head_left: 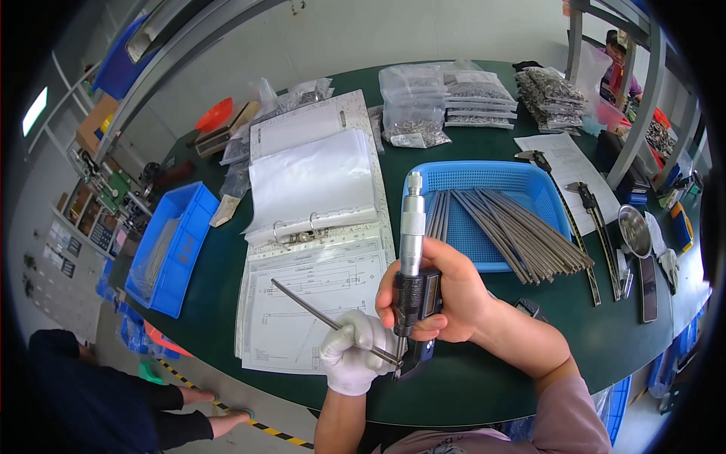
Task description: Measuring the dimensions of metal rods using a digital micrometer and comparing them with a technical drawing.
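My left hand (352, 352), in a white glove, is closed round a thin grey metal rod (302, 303), which slants from upper left to lower right. My bare right hand (457, 295) grips a digital micrometer (413, 234) with a silver thimble and a black body, held upright. The rod's lower end lies at the micrometer's jaws; whether they touch it I cannot tell. Under my left hand lies an open ring binder (384, 250) showing a technical drawing (302, 333). Beyond my right hand, a blue mesh basket (484, 166) holds several similar rods (522, 234).
Calipers (594, 219), a metal bowl (634, 231) and a phone (648, 291) lie at the right. Bags of small metal parts (416, 132) line the back. A blue bin (189, 257) stands left. One person (98, 393) is at lower left, another (616, 64) at far right.
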Motion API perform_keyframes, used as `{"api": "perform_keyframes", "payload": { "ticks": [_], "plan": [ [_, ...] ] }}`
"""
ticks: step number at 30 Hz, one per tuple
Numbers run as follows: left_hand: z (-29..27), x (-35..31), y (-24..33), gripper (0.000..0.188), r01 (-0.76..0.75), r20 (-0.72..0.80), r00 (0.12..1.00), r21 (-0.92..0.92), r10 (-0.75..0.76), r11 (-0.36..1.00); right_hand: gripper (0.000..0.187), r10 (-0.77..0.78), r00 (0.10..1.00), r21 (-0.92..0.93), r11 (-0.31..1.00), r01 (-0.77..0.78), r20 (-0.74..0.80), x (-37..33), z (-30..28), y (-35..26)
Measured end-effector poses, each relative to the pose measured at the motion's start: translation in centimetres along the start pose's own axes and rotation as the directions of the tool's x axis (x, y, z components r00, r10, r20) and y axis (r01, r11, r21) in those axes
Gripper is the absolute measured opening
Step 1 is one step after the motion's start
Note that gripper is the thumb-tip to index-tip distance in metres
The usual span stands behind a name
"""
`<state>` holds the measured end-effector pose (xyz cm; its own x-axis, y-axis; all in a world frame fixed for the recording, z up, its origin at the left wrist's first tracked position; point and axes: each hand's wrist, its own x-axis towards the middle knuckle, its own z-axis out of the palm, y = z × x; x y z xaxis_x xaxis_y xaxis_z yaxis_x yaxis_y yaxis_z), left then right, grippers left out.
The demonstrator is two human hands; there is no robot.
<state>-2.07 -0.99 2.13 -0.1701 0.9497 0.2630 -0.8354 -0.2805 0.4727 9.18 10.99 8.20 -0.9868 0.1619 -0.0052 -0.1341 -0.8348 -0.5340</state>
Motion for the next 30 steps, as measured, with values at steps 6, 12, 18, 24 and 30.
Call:
{"api": "perform_keyframes", "payload": {
  "ticks": [6, 12, 18, 24, 30],
  "plan": [
    [-0.2, 0.1, 0.1, 0.028, 0.029, 0.043, 0.999, -0.036, -0.027, 0.999, 0.073, -0.020, 0.999, 0.008, 1.000, 0.020, 0.037, 0.0, 0.1, 0.2],
    [-0.1, 0.0, 0.3, 0.026, 0.102, -0.006, 0.995, -0.064, -0.102, 0.993, 0.080, -0.089, 0.996, -0.074, 0.993, 0.090, 0.013, -0.1, -0.1, 0.8],
    [0.0, 0.0, 0.0, 0.026, 0.084, -0.046, 0.995, -0.099, -0.089, 0.992, 0.084, -0.095, 0.995, -0.051, 0.994, 0.095, 0.012, -0.4, 0.4, 0.3],
    [0.0, -0.2, 0.2, 0.026, 0.058, -0.051, 0.997, -0.086, -0.063, 0.995, 0.086, -0.091, 0.995, -0.072, 0.994, 0.087, -0.050, -0.2, 0.9, 0.8],
    [1.0, 0.2, -0.1, 0.026, 0.049, -0.050, 0.997, -0.154, -0.057, 0.987, 0.084, -0.141, 0.988, -0.113, 0.985, 0.133, -0.060, -0.3, 1.2, 1.1]
  ]
}}
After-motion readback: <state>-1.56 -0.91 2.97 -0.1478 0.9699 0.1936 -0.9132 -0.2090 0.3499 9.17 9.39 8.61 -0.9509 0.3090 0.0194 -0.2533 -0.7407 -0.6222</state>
